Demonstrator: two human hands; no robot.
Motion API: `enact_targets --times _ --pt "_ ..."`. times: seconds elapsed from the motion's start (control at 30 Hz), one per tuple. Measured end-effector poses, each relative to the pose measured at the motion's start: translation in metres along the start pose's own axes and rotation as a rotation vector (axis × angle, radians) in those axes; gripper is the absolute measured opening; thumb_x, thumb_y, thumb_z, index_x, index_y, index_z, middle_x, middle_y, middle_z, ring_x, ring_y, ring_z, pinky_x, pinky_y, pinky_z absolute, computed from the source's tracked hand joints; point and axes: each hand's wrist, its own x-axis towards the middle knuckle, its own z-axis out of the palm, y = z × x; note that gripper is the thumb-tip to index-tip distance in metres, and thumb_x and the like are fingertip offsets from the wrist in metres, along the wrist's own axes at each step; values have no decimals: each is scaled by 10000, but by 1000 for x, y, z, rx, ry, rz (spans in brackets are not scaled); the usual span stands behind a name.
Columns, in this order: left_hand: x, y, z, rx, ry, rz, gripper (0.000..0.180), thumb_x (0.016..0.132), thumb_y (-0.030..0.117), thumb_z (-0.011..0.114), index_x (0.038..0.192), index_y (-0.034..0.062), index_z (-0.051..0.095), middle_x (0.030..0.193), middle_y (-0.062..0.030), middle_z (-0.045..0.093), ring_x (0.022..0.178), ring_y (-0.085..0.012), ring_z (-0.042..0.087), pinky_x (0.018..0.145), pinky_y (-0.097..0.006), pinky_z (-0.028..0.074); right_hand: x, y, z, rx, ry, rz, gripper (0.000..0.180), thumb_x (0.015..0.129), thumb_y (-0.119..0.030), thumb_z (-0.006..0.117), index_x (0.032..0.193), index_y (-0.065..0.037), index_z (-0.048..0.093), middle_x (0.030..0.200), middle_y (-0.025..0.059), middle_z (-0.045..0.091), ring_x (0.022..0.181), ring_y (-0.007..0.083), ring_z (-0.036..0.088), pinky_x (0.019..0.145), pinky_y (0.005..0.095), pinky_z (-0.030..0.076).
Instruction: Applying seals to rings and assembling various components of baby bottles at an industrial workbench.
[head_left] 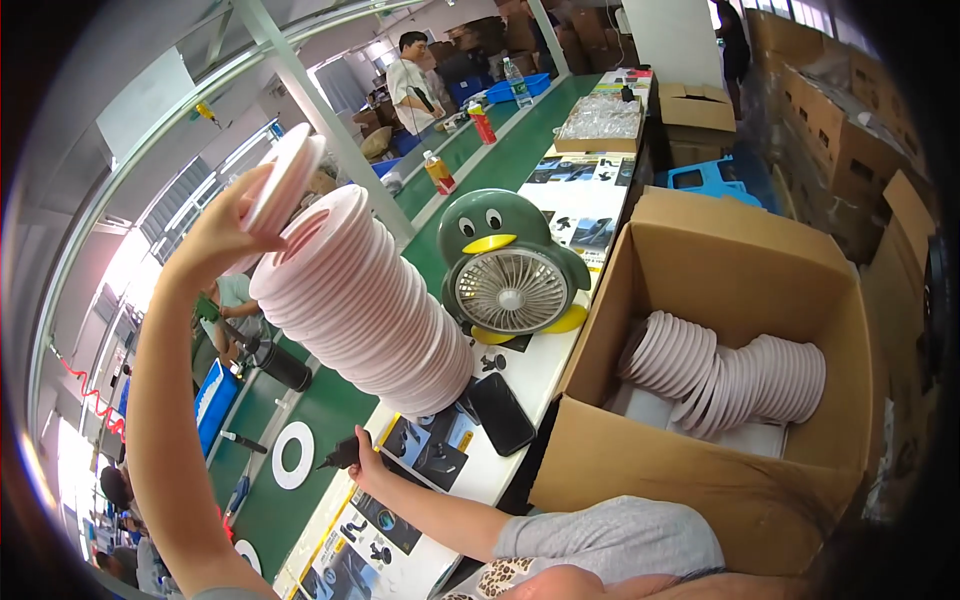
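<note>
From my remote seat I see the left hand with fingers closed on a few white rings at the top of a tall ring stack on the worktop. The right hand grips a black nozzled bottle. I'd judge the rings light, stiffish (perhaps slick), best held by their rims. More rings lie in leaning rows inside the open carton.
</note>
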Motion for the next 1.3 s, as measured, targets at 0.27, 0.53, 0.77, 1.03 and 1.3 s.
enact_targets --times 0.27,0.53,0.77,1.03,1.3 --pt "-89 -64 -38 -84 -13 -152 997 543 -112 680 1439 129 317 1339 -76 481 1161 -193 499 900 -309 454 14 -5 -11 43 4 -40 398 806 -557 627 783 -179 505 641 -36 528 414 33 380 343 152 254" --pt "-304 -136 -20 505 -61 -309 1106 342 14 863 1342 56 393 1445 -141 359 1273 -350 400 982 -395 409 -4 -1 13 121 22 -27 416 816 -581 597 774 -181 496 625 -42 496 416 58 344 369 178 267" --pt "-406 -157 68 497 -380 -447 1026 434 329 899 1306 93 411 1211 -168 546 1154 -382 499 1004 -581 296 -39 -36 35 123 -131 -211 403 813 -580 606 744 -194 508 595 -60 474 454 47 372 398 185 302" --pt "-396 -94 170 359 -635 -124 945 618 358 793 1406 148 314 962 -52 674 954 -257 638 1051 -612 226 -63 -36 44 21 30 -243 347 799 -554 629 821 -218 547 684 -72 536 512 60 438 425 182 334" --pt "-420 -108 220 235 -484 42 665 786 117 587 1404 149 344 894 -59 656 916 -246 650 1063 -654 170 -83 -64 21 -133 -6 -216 309 803 -464 615 893 -173 558 856 19 602 826 189 571 752 417 454"
